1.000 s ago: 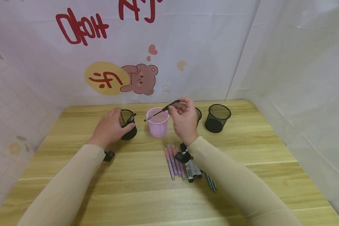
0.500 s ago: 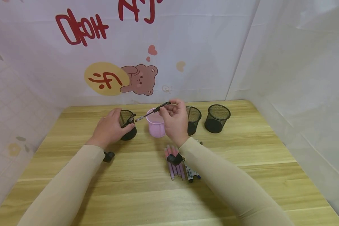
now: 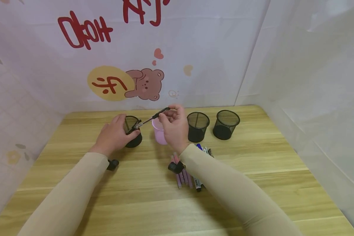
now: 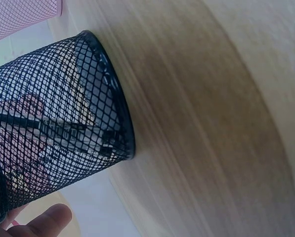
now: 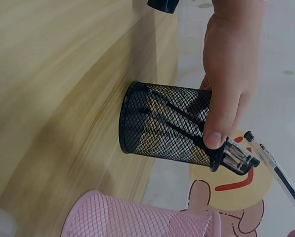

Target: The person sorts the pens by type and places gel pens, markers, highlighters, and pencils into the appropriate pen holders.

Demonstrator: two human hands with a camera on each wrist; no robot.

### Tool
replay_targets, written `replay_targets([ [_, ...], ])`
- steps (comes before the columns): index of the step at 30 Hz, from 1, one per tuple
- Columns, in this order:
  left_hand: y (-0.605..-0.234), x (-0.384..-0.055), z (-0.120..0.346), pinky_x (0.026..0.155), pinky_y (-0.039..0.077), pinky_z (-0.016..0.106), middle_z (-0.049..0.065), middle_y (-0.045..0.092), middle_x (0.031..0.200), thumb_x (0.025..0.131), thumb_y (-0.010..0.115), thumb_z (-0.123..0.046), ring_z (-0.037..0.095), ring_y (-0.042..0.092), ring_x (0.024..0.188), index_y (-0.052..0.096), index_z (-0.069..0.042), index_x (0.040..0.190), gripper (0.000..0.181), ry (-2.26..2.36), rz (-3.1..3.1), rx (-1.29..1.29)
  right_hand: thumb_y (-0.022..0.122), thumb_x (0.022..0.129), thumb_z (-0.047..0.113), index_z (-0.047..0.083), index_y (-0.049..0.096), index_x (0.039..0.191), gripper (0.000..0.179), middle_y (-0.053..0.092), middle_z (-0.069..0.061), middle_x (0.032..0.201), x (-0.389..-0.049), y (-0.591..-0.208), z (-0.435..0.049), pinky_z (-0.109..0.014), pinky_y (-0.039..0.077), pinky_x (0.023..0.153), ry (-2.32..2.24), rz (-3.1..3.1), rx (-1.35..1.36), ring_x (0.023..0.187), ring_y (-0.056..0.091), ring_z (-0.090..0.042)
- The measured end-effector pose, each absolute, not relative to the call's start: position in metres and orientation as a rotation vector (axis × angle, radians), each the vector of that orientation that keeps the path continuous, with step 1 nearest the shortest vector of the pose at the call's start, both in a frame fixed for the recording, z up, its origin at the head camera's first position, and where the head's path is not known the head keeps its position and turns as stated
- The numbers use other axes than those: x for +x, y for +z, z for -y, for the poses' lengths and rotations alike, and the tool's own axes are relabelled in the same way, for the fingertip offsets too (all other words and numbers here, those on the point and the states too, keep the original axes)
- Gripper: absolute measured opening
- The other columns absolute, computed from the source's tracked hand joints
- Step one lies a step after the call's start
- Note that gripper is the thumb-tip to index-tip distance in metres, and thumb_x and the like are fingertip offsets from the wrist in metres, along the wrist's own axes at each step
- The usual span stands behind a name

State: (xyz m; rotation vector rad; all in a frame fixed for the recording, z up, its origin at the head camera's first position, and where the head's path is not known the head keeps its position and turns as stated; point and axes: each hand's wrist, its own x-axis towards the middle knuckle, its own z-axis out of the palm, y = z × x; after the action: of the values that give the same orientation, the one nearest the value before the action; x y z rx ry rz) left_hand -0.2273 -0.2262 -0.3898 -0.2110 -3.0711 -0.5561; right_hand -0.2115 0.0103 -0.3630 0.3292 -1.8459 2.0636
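Observation:
My left hand (image 3: 113, 136) grips a black mesh pen holder (image 3: 134, 141) at the table's back left, its thumb across the front near the rim. Inside it stand pens (image 5: 240, 159), whose ends poke above the rim in the right wrist view. Between thumb and fingers, my right hand (image 3: 176, 129) pinches a clear-barrelled pen (image 5: 280, 178) with black parts. The pen slants down leftward, its lower end close to the holder's rim; the head view does not show whether they touch. A pink mesh pen holder (image 3: 158, 133) is partly hidden behind the right hand.
Two more black mesh holders, one nearer the middle (image 3: 198, 128) and one farther right (image 3: 226, 126), stand along the back. Pink-purple pens (image 3: 182, 178) and black-capped markers (image 3: 197, 184) lie partly under the right forearm. A printed curtain (image 3: 212, 55) hangs behind the table.
My right hand has moved left with the pen, bringing its lower end from over the pink holder to the left black holder. The left hand stays put.

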Motion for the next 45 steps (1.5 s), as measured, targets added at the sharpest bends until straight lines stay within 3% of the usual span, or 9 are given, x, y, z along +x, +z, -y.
replay_targets([
  [4,-0.39,-0.226,0.226,0.121,0.024,0.074,0.025,0.033,0.167,0.096,0.063,-0.064,0.046,0.033,0.154,0.026,0.002,0.163,0.1,-0.558,3.064,-0.212,0.065,0.097,-0.008,-0.005,0.048,0.125,0.033,0.068,-0.022,0.1,-0.212,-0.364,-0.005,-0.028,0.063,0.084,2.063,1.843,0.338,0.088,0.073,-0.023],
  [11,-0.389,-0.224,0.225,0.121,0.025,0.075,0.025,0.032,0.167,0.096,0.061,-0.065,0.046,0.034,0.153,0.027,0.002,0.163,0.101,-0.563,3.061,-0.209,0.065,0.099,-0.005,-0.006,0.049,0.127,0.032,0.069,-0.024,0.102,-0.213,-0.367,0.003,-0.022,0.059,0.08,2.037,1.89,0.354,0.096,0.072,-0.044],
  [20,-0.39,-0.224,0.225,0.12,0.026,0.074,0.025,0.034,0.166,0.096,0.059,-0.068,0.045,0.036,0.151,0.028,0.002,0.162,0.101,-0.565,3.057,-0.206,0.064,0.101,-0.001,0.001,0.051,0.128,0.03,0.071,-0.023,0.109,-0.213,-0.368,0.012,-0.018,0.054,0.076,1.987,1.996,0.336,0.097,0.072,-0.04],
  [24,-0.391,-0.225,0.225,0.12,0.026,0.075,0.025,0.034,0.166,0.096,0.061,-0.066,0.046,0.036,0.151,0.028,0.002,0.162,0.1,-0.565,3.057,-0.2,0.065,0.101,0.001,0.001,0.052,0.128,0.03,0.073,-0.021,0.11,-0.213,-0.369,0.014,-0.017,0.052,0.074,1.944,2.042,0.335,0.097,0.073,-0.032],
  [38,-0.394,-0.227,0.227,0.117,0.031,0.073,0.024,0.038,0.163,0.096,0.06,-0.069,0.046,0.045,0.143,0.03,0.001,0.161,0.1,-0.555,3.044,-0.203,0.067,0.101,0.003,0.0,0.058,0.122,0.024,0.078,-0.017,0.104,-0.214,-0.378,0.02,-0.021,0.058,0.069,1.83,2.126,0.374,0.083,0.076,-0.024],
  [41,-0.394,-0.227,0.227,0.117,0.032,0.073,0.024,0.039,0.162,0.096,0.06,-0.068,0.046,0.046,0.142,0.031,0.001,0.16,0.099,-0.552,3.04,-0.205,0.068,0.1,0.003,0.0,0.058,0.122,0.024,0.078,-0.018,0.105,-0.214,-0.379,0.021,-0.022,0.059,0.069,1.841,2.14,0.373,0.082,0.076,-0.026],
  [45,-0.394,-0.227,0.227,0.117,0.032,0.073,0.024,0.04,0.161,0.096,0.059,-0.069,0.045,0.047,0.141,0.032,0.001,0.159,0.098,-0.549,3.037,-0.209,0.067,0.101,0.002,-0.001,0.057,0.121,0.023,0.076,-0.02,0.106,-0.214,-0.38,0.023,-0.025,0.061,0.069,1.867,2.144,0.389,0.084,0.076,-0.037],
])
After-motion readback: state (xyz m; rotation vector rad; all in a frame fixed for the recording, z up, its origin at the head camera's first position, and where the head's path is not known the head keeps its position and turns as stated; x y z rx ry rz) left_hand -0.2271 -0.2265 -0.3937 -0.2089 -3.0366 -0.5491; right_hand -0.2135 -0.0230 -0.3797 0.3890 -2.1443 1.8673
